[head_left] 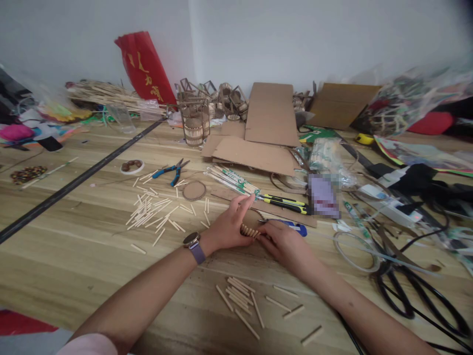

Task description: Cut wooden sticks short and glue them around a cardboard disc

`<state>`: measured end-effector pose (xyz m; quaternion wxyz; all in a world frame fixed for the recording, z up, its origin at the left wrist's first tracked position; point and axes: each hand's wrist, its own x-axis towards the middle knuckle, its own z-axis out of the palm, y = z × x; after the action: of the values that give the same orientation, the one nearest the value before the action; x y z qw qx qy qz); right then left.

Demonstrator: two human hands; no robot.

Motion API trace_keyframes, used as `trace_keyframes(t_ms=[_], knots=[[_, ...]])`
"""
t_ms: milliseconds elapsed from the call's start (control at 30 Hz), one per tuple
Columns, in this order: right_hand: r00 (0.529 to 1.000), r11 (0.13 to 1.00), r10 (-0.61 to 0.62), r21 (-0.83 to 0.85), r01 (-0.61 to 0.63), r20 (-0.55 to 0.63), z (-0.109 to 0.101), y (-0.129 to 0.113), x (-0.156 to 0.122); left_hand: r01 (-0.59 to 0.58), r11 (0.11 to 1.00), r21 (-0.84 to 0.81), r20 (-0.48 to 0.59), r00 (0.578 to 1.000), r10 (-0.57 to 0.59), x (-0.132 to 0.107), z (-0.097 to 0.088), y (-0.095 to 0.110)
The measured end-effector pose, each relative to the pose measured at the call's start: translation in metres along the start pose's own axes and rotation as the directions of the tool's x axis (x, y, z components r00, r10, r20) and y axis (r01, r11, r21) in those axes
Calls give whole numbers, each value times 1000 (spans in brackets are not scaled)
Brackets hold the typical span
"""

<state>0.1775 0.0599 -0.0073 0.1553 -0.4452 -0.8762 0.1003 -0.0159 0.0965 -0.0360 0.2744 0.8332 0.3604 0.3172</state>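
Note:
Between my two hands is a small curved row of short wooden sticks [250, 230], standing side by side. My left hand [231, 224] grips it from the left, thumb low and fingers raised behind it. At its right end my right hand [283, 241] is closed, fingertips pressed together on the piece; the exact contact is partly hidden. Loose wooden sticks [238, 293] lie in front of my hands, and a larger scatter of sticks [148, 209] spreads to the left. A round cardboard disc [194, 191] rests behind my left hand.
Blue-handled pliers [172, 172], yellow-black cutters [284, 202] and a blue tool [295, 227] lie behind my hands. Black scissors [399, 281] sit at the right. Cardboard sheets [254, 155] and small stick baskets [194, 130] stand at the back. A black strip [84, 172] crosses the left.

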Motion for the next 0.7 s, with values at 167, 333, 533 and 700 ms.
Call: trace_keyframes(t_ms=[167, 333, 533, 700], knots=[[997, 989, -64, -137, 59, -34, 0, -1, 0, 4, 1000, 10, 1, 1000, -4, 0, 0, 0], [995, 981, -83, -182, 73, -49, -2, -3, 0, 0, 1000, 28, 0, 1000, 0, 0, 1, 0], [995, 973, -81, -221, 66, -55, -4, -4, 0, -9, 998, 59, -4, 1000, 9, 0, 1, 1], [995, 974, -80, -215, 66, -56, -3, -2, 0, -12, 998, 55, -7, 1000, 13, 0, 1, 0]])
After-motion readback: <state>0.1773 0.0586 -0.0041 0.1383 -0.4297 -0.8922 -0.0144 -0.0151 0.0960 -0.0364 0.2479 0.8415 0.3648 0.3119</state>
